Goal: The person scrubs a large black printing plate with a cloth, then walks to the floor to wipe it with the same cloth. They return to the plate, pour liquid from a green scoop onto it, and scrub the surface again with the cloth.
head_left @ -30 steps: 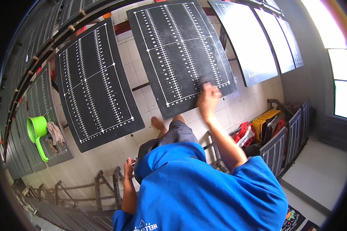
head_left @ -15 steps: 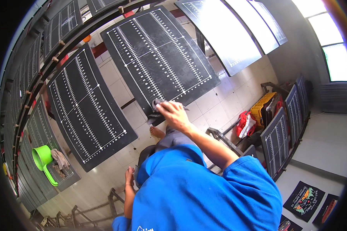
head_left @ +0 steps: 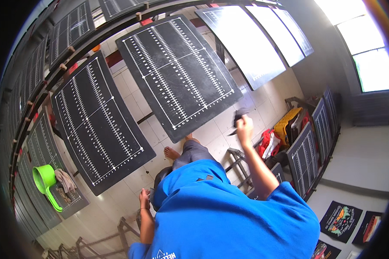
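My right hand [head_left: 245, 126] is closed round a dark cloth [head_left: 239, 115]. It is raised over the floor, off the lower right corner of a black board [head_left: 183, 71] and apart from it. White lines and rows of small white marks cover this board, and its surface looks faintly streaked. My left hand [head_left: 145, 199] hangs low beside my left hip, fingers loosely bent and apart, with no object visible in it. To the left lies another marked black board [head_left: 100, 123], nearest to that hand.
Glare whitens several boards [head_left: 250, 47] at the upper right. A green dipper [head_left: 44, 179] and a beige rag [head_left: 65, 180] rest on a board at the left. A yellow crate [head_left: 286, 126] and red bag [head_left: 266, 142] sit at the right, beside leaning boards [head_left: 306, 157]. Metal frames [head_left: 124, 231] stand below.
My right hand has lifted the dark cloth off the board's near edge and swung it to the right. The left hand stays beside my hip.
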{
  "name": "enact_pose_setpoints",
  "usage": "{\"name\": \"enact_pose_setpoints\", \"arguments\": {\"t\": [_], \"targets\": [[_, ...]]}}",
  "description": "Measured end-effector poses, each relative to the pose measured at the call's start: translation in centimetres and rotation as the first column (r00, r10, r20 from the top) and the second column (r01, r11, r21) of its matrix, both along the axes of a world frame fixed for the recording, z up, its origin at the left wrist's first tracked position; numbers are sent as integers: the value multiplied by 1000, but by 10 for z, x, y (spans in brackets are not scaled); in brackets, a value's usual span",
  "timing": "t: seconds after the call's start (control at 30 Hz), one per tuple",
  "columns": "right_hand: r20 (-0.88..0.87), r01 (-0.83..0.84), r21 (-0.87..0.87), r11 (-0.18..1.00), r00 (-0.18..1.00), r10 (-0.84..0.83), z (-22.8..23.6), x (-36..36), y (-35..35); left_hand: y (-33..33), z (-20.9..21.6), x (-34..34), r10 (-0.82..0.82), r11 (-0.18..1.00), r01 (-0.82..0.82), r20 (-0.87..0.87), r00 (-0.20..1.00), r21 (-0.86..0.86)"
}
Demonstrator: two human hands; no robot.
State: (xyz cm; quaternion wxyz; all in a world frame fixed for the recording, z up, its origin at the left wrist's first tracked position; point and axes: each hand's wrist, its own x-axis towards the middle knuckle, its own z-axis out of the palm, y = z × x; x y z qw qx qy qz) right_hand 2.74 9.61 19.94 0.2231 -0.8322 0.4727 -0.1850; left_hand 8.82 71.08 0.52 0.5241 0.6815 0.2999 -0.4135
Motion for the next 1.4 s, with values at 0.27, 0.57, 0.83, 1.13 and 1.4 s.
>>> {"name": "enact_pose_setpoints", "arguments": {"t": [0.27, 0.57, 0.83, 1.13, 1.4], "targets": [[-44, -773, -249, 584, 611, 790, 9, 176, 174, -29, -47, 9, -291, 944, 324, 314, 904, -57], [-90, -329, -450, 830, 942, 325, 3, 240, -18, -23, 14, 36, -198, 980, 197, 66, 978, 30], [-377, -107, -218, 970, 926, 17, -84, -133, -204, -44, -1, 35, -216, 972, 221, -64, 974, 79], [105, -620, 32, 784, 782, 614, 52, 120, 84, -49, -72, 3, -240, 970, 242, 149, 959, 2], [-40, -778, -211, 592, 611, 790, 2, 268, 90, -121, 0, 17, -31, 998, 27, -64, 997, -63]]}}
